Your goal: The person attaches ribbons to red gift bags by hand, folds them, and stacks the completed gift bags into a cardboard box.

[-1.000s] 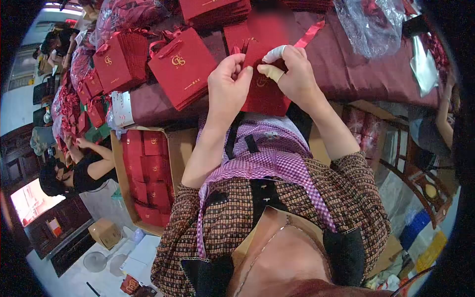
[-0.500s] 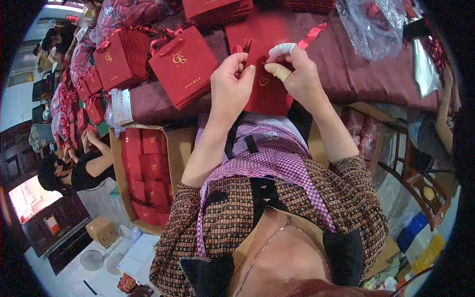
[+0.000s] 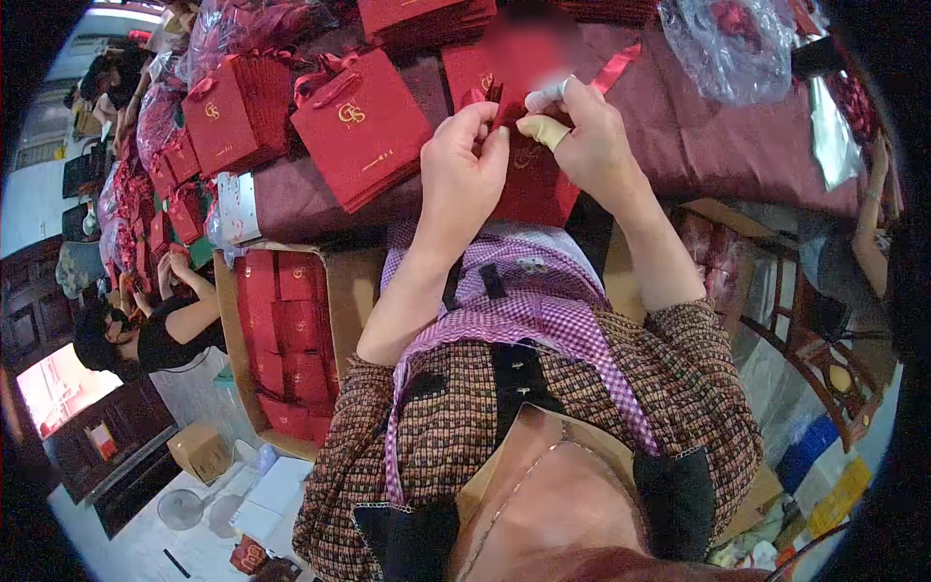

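A red paper bag (image 3: 531,189) with a gold logo lies at the table's near edge, between and below my hands. My left hand (image 3: 465,160) has its thumb and fingers pinched together on the bag's upper left edge. My right hand (image 3: 582,136), with a white cover on one finger and a pale yellow one on another, has its fingertips close together at the bag's upper right; what they hold is too small to tell. A red ribbon (image 3: 617,68) sticks out beyond the right hand. The area just above the hands is blurred.
Stacked red bags (image 3: 364,126) lie left of my hands, with another stack (image 3: 236,116) further left. Clear plastic (image 3: 727,58) lies at the upper right. An open carton (image 3: 344,291) of red bags stands below the table. A co-worker (image 3: 184,325) is at the far left.
My left hand has shifted slightly right and its fingers have curled more. My right hand has moved slightly, covering the bag's logo more. The bag's upper left edge now looks folded or raised.
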`<state>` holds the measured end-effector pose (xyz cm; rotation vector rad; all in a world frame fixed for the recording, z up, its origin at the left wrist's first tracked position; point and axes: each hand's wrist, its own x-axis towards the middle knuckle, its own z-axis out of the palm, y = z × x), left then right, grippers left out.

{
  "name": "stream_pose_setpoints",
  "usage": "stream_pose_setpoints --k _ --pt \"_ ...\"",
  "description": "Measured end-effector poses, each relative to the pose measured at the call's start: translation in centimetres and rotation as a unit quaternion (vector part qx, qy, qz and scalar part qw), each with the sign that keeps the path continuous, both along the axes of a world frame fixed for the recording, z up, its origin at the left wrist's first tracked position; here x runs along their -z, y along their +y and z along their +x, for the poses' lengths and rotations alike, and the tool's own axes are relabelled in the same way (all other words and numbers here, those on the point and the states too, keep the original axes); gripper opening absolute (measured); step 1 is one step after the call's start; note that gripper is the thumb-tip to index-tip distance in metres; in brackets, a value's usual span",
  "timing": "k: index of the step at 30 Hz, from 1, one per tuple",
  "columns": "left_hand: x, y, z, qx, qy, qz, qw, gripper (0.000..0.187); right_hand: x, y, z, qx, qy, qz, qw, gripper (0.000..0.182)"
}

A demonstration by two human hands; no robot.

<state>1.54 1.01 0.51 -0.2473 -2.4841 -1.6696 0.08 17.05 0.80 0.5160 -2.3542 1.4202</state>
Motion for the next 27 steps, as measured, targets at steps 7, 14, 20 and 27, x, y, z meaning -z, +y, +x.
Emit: stream_pose_setpoints --k 7,14,20,27 --pt "-0.3 0.1 0.1 -0.003 0.036 -0.026 0.999 0.022 0.0 0.2 -0.2 -0.012 -0.107 -0.094 0.990 0.022" --pt "0.1 0.3 0.0 0.000 0.016 -0.002 1.000 0.020 0.4 0.0 -0.4 -0.020 -0.074 -0.084 0.994 0.021" --pt "-0.1 0.6 0.4 -0.018 0.121 -0.115 0.986 0.022 -1.4 -0.4 -0.2 -0.014 -0.061 -0.040 0.997 0.016" --pt "-2.2 0.7 1.6 0.011 0.139 -0.204 0.969 0.024 -0.9 0.1 0.1 -0.048 -0.058 -0.059 0.995 0.015"
